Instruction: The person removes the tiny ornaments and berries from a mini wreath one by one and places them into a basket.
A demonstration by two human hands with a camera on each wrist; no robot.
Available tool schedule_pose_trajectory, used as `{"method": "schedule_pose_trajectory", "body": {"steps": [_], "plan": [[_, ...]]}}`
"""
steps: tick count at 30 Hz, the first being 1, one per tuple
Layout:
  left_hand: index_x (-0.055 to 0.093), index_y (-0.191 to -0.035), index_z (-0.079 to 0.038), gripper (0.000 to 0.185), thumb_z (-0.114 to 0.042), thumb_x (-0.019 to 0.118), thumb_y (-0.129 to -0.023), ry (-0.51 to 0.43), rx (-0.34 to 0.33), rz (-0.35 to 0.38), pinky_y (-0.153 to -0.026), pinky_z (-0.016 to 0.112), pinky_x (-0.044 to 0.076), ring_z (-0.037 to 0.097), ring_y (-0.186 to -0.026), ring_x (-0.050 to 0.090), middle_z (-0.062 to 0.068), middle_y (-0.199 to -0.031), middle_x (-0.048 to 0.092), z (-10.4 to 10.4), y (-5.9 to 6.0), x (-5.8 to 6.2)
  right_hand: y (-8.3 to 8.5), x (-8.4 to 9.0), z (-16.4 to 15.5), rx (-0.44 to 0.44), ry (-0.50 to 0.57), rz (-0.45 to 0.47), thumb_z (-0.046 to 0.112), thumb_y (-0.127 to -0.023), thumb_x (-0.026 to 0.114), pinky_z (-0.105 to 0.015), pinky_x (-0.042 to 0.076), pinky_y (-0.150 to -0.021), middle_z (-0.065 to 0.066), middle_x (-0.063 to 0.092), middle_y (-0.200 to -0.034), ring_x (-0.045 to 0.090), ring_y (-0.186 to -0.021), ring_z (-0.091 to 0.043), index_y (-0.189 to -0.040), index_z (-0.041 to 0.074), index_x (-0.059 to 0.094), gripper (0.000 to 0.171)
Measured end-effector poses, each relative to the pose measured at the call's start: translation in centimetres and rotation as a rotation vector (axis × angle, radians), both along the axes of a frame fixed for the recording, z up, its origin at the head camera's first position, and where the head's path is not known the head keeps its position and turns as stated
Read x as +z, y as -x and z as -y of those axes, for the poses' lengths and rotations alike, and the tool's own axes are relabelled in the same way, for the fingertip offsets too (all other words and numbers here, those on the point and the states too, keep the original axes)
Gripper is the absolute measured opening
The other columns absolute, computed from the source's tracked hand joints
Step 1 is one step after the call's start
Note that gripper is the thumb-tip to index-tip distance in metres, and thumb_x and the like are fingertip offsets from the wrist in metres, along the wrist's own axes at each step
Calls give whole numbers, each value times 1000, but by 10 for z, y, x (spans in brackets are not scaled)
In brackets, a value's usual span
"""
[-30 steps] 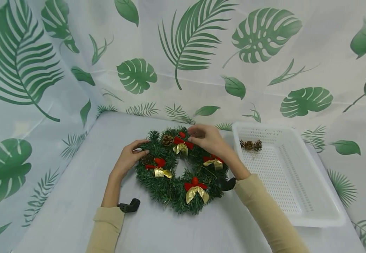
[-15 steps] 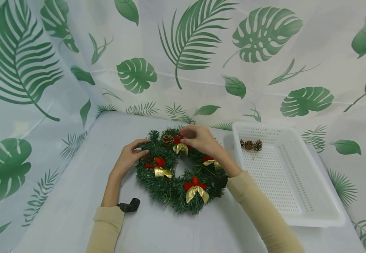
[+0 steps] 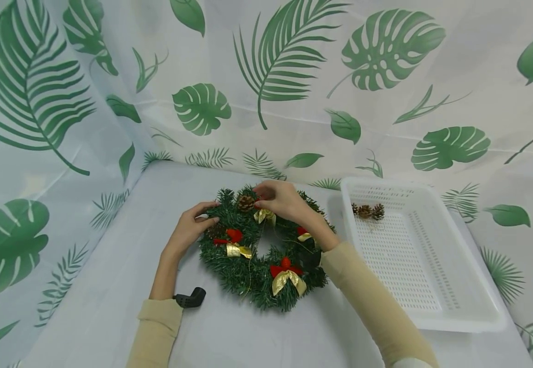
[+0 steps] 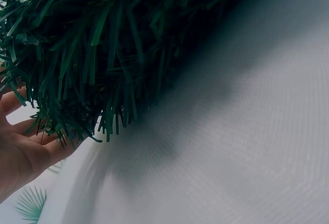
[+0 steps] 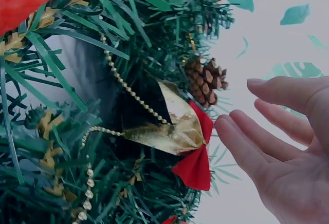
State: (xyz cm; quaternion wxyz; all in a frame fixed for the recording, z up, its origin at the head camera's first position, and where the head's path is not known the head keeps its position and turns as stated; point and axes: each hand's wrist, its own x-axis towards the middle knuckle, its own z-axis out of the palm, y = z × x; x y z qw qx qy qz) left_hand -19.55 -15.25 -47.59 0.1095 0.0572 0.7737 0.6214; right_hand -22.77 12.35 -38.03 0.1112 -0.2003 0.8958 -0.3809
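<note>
Green foliage of narrow, bristly strips forms the wreath (image 3: 236, 273), which lies face up on the white-covered table (image 3: 229, 342) between the person's hands. From where I stand, the left hand (image 3: 188, 230) is at the wreath's left edge, thumb and fingers spread, fingertips partly hidden in the strips; I cannot tell how firmly they bear on it. The right hand (image 3: 284, 202) is over the far side, thumb and fingers apart with nothing pinched between them, fingertips just beside a red-and-gold bow (image 5: 193, 136) and near a pine cone (image 5: 205, 82).

The step in hand appears to be fine handling of the far trimmings. Brace the left edge lightly so that the ring does not turn. Take the bow at its centre, not by a loop, since the material looks easily creased. Route fingertips clear of the beaded cord (image 5: 121, 80), which could snag.

Surface and room: a white slotted basket (image 3: 473, 306) rests to the wreath's right, with small pine cones (image 3: 365, 211) near its far left corner. A white backdrop (image 3: 378, 122) printed with green leaves (image 3: 202, 109) covers the back and left side.
</note>
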Motion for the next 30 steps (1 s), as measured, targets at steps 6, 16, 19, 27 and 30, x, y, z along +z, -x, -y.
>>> {"method": "schedule_pose_trajectory", "body": {"steps": [6,16,19,27,30], "plan": [[56,-149,-17,48,-19,67,-102,-3,0,-10,-101,53,49,42,-136,54,13,-162,41,0,0,0,4,-8,4,50,-12,-25,11,-99,70,-42,56,-98,-19,66,-134,67,-118,-33,-138,1,63,41],[57,-148,-18,47,-17,67,-102,-7,2,-12,-78,39,44,39,-125,62,13,-161,42,-1,1,0,9,-10,14,113,-85,-65,9,-98,70,-41,57,-96,-19,63,-139,67,-117,-33,-142,0,59,46],[57,-148,-18,47,-17,67,-102,-5,3,-14,-82,37,47,38,-127,62,13,-161,42,0,2,0,11,-10,16,118,-107,-73,9,-98,70,-41,57,-96,-18,64,-138,67,-117,-32,-141,0,60,45],[56,-148,-16,48,-18,67,-102,-5,1,-11,-80,38,45,39,-125,62,14,-161,41,0,1,-1,13,-13,22,139,-159,-80,8,-97,71,-41,57,-94,-19,67,-131,68,-114,-32,-138,-1,61,43],[56,-149,-17,48,-18,67,-102,-4,0,-7,-85,37,47,39,-128,61,13,-161,41,0,1,-1,14,-14,25,143,-184,-90,8,-97,71,-41,57,-94,-19,67,-130,68,-114,-31,-138,0,62,43]]}}
